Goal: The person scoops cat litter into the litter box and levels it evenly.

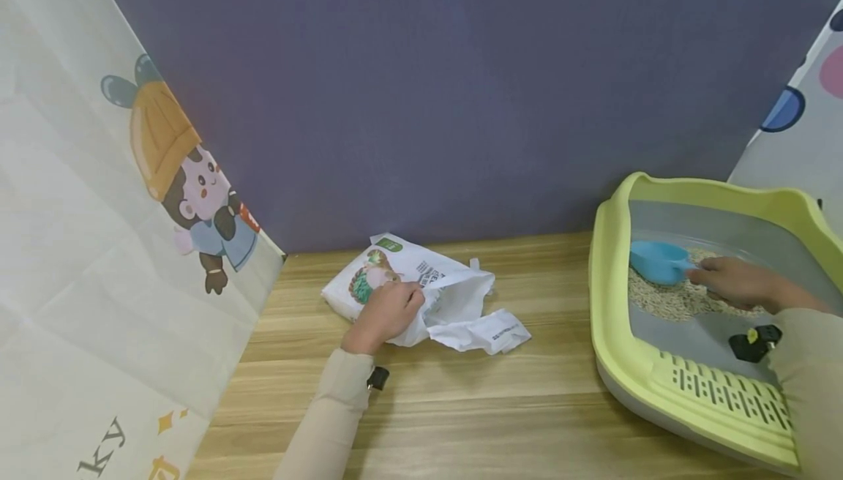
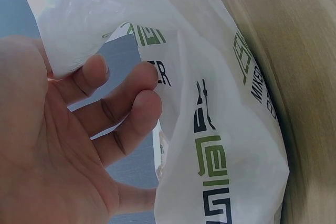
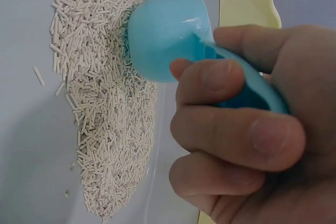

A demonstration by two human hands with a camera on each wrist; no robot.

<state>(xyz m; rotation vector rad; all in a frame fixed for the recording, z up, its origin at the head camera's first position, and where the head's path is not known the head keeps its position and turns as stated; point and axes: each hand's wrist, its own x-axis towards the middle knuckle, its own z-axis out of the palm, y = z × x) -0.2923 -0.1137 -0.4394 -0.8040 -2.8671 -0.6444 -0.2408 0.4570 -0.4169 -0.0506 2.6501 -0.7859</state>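
A white printed bag of cat litter lies on its side on the wooden surface, its torn mouth facing right. My left hand pinches the edge of that mouth; in the left wrist view its fingers are curled beside the bag. Over on the right, my right hand grips the handle of a light blue scoop inside a litter box with a yellow-green rim. The scoop's bowl rests against a pile of pale stick-shaped litter pellets; its inside is hidden in the right wrist view.
A torn flap of the bag spreads on the wooden tabletop. The box has a slotted step at its front. Behind stands a dark blue-grey wall, with a cartoon-printed white panel at left.
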